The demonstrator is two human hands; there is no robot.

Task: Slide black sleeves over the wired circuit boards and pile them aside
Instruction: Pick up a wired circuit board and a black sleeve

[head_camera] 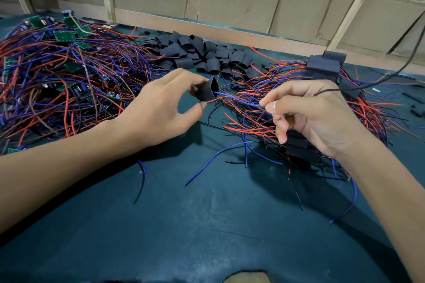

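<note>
Above the middle of the counter (207, 225), a black sleeve (207, 91) is pinched by the left hand (161, 110), with the index finger on its upper side and the thumb below. The fingers of the right hand (317, 117) are closed on a bundle of red and blue wires (243, 100), gripped between thumb and forefinger just right of the sleeve. The free wire ends are seen at the mouth of the sleeve; how far they have entered cannot be told. The circuit board belonging to these wires is hidden, presumably under the right palm.

Risks at this step, as judged:
- One wire may be missed by the mouth and bent back outside, because the ends are splayed rather than held flush.
- The mouth may be flattened by the left-hand pinch, so that the wires are blocked.
- Neighbouring loose wires may be dragged along, since the bundle is held directly over the finished pile (326, 89) toward the right edge.
- The sleeve may jam at the board's corners if it is fed in at an angle.

Orientation: the sleeve's long axis runs roughly left to right, parallel to the far edge of the counter, tilted slightly upward at its right end. Its open mouth faces right, toward the right hand. The wires are aligned on nearly the same axis.

Spare sleeves (202, 53) are heaped near the far edge; unsleeved boards (64, 35) lie tangled toward the far left corner.
</note>
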